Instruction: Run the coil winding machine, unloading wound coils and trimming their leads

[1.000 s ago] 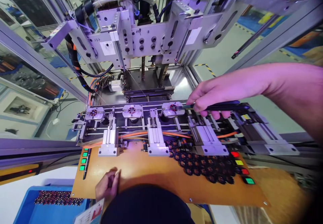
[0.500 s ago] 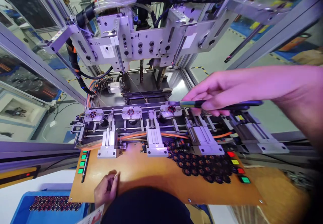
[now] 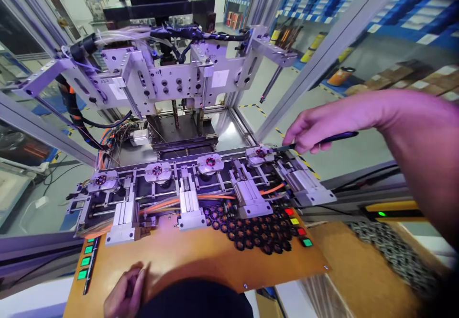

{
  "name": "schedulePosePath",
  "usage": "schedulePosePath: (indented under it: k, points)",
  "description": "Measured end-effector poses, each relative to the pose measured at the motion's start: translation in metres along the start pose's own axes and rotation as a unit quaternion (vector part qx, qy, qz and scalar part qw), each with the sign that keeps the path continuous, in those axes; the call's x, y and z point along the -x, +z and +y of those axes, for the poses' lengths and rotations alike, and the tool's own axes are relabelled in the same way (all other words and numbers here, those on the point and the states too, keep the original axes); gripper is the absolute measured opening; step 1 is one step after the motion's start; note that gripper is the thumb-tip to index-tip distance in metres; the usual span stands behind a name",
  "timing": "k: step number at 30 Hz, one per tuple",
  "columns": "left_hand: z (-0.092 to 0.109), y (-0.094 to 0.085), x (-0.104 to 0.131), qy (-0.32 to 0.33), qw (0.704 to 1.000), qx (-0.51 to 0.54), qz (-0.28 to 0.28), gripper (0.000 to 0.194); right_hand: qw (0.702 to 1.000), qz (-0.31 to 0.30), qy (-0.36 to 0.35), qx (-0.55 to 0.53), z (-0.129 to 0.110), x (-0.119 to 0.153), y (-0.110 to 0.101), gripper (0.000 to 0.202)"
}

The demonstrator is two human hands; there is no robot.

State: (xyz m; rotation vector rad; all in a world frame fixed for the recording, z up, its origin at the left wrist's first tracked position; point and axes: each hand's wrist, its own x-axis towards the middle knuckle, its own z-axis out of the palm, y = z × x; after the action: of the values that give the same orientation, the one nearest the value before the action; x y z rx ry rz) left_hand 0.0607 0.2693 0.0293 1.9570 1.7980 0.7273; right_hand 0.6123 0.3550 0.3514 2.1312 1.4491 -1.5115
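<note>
My right hand [image 3: 315, 126] is closed around a slim dark pen-like tool [image 3: 337, 137]. The tool's tip points left, at or just beside the rightmost metal fixture [image 3: 253, 155], which bears a small dark ring with red marks [image 3: 261, 153]. Three more such fixtures, each with a ring, stand to the left along the rail; one of them is the second from the right [image 3: 204, 165]. My left hand [image 3: 125, 291] rests on the orange-brown board [image 3: 179, 256] near its front edge, fingers curled in. Whether anything lies inside those fingers is hidden.
Several black ring parts [image 3: 258, 232] are massed on the board's right half, beside red, yellow and green buttons [image 3: 300, 231]. A black pen [image 3: 91, 265] lies by green buttons at the left. Behind the rail hangs a metal machine head [image 3: 172, 83]. More metal parts [image 3: 390, 256] lie far right.
The view has swung right, showing a fourth fixture. My right hand with the tool has passed from one fixture to the one farther right. My left hand remains curled on the board.
</note>
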Motion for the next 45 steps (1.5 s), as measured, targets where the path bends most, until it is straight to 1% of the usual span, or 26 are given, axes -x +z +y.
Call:
schedulePosePath:
  k: [3,8,12,14,18,22,25,29,31,33,34,35,36,37,38,39,40,41,43,44,45]
  points:
    - [0.0,-0.001,0.0,0.002,1.0,-0.016,-0.009,0.051,1.0,0.003,0.009,-0.008,0.002,-0.003,0.002,0.021]
    - [0.0,-0.002,-0.002,0.028,0.999,-0.012,0.01,0.052,1.0,0.012,0.011,-0.008,0.002,-0.008,0.004,0.016]
    - [0.002,-0.002,-0.002,-0.002,1.0,-0.026,0.0,0.053,1.0,0.012,0.019,-0.007,0.003,-0.012,0.003,0.014]
    - [0.002,-0.002,-0.002,-0.002,1.0,-0.02,-0.003,0.052,1.0,0.012,0.024,-0.006,0.003,-0.013,0.002,0.014]
    - [0.003,-0.002,-0.002,0.023,1.0,0.013,0.001,0.05,0.999,0.013,0.041,-0.001,0.002,-0.013,0.001,0.016]
    - [0.006,-0.002,-0.001,-0.016,0.999,-0.029,0.006,0.055,0.999,0.012,0.042,-0.007,0.002,-0.014,0.001,0.018]
    - [0.009,-0.002,0.0,-0.031,0.999,-0.043,0.013,0.057,0.999,0.005,0.032,-0.02,0.004,-0.018,0.0,0.02]
    - [0.012,0.0,-0.001,-0.011,0.999,-0.004,0.029,0.058,0.999,0.011,0.008,-0.041,0.005,-0.019,-0.001,0.02]
    - [0.012,0.001,-0.002,-0.007,0.999,0.001,0.034,0.058,0.998,0.021,-0.018,-0.055,0.0,-0.012,0.001,0.019]
    - [0.011,0.001,-0.003,-0.002,0.999,0.003,0.033,0.058,0.994,0.04,-0.064,-0.074,-0.01,0.003,0.008,0.024]
    - [0.011,0.0,-0.003,0.004,0.999,0.006,0.031,0.057,0.989,0.05,-0.1,-0.093,-0.016,0.012,0.015,0.031]
    - [0.011,-0.001,-0.004,0.013,0.999,0.011,0.03,0.055,0.98,0.061,-0.15,-0.118,-0.023,0.019,0.026,0.038]
    - [0.011,-0.002,-0.004,0.025,0.999,0.02,0.03,0.053,0.965,0.067,-0.205,-0.146,-0.029,0.026,0.041,0.047]
    - [0.012,-0.004,-0.005,0.041,0.998,0.03,0.027,0.049,0.947,0.064,-0.259,-0.176,-0.035,0.029,0.061,0.054]
    - [0.014,-0.006,-0.005,0.059,0.997,0.043,0.019,0.046,0.924,0.06,-0.316,-0.208,-0.041,0.03,0.086,0.058]
    - [0.017,-0.008,-0.004,0.079,0.995,0.058,-0.005,0.043,0.913,0.037,-0.337,-0.225,-0.046,0.026,0.115,0.058]
    - [0.021,-0.01,-0.004,0.099,0.991,0.075,-0.043,0.041,0.904,0.016,-0.346,-0.25,-0.049,0.019,0.148,0.052]
    - [0.026,-0.011,-0.003,0.116,0.985,0.091,-0.088,0.04,0.894,-0.016,-0.35,-0.28,-0.052,0.007,0.183,0.05]
    - [0.038,-0.011,0.0,0.14,0.966,0.122,-0.18,0.039,0.864,-0.082,-0.332,-0.369,-0.054,-0.024,0.253,0.05]
    - [0.045,-0.009,0.002,0.148,0.956,0.135,-0.214,0.038,0.853,-0.088,-0.31,-0.411,-0.055,-0.042,0.284,0.048]
    - [0.051,-0.006,0.003,0.154,0.948,0.145,-0.238,0.037,0.855,-0.083,-0.297,-0.416,-0.055,-0.061,0.313,0.05]
